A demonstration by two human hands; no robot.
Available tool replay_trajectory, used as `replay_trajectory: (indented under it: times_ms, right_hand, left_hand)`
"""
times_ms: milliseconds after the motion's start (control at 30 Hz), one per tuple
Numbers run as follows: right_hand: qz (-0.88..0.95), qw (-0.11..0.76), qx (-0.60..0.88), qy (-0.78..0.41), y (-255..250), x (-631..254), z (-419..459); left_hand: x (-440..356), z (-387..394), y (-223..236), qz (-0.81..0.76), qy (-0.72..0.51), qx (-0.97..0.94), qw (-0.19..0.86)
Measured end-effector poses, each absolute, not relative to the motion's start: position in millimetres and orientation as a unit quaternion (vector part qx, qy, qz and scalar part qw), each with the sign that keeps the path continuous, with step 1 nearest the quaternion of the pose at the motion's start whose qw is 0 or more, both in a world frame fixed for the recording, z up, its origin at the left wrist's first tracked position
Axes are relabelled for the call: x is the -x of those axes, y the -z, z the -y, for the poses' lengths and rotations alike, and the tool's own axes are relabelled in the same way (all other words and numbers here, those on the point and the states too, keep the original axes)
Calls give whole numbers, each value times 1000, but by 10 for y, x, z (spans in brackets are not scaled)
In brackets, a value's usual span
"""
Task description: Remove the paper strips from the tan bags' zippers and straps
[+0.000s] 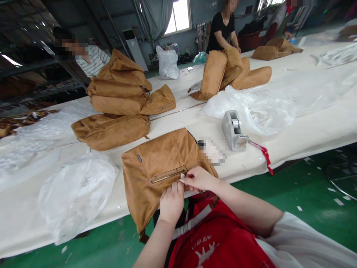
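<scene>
A tan handbag [164,152] lies on the table's near edge, its front zipper pocket [167,176] facing up. At the right end of that zipper, my right hand [199,178] pinches a small white piece [182,176], perhaps paper or tape. My left hand [172,203] rests on the bag just below the zipper, fingers bent together and touching the right fingertips. What the left fingers hold, if anything, is hidden. A strap wrapped in white [192,223] hangs from the bag across my red apron [220,238].
A grey tape dispenser [234,130] stands right of the bag, beside clear plastic bags [259,108]. Another plastic bag [78,193] lies left. More tan bags [117,93] are piled behind. Two co-workers stand across the white table [178,119], one handling tan bags [223,70].
</scene>
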State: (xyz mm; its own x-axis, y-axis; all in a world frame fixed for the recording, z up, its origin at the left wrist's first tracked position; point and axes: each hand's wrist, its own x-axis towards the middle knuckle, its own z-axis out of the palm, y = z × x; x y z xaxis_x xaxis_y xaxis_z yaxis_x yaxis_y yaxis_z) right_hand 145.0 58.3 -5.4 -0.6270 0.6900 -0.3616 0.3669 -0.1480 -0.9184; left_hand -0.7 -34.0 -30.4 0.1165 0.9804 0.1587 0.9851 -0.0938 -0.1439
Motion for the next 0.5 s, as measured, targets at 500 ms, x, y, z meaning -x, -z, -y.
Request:
replay_trajectory:
  times_ms: [500]
  right_hand:
    - [534,192,357,-742,414,-1382,-411]
  left_hand:
    - [-24,315,262,676,468,350,-450]
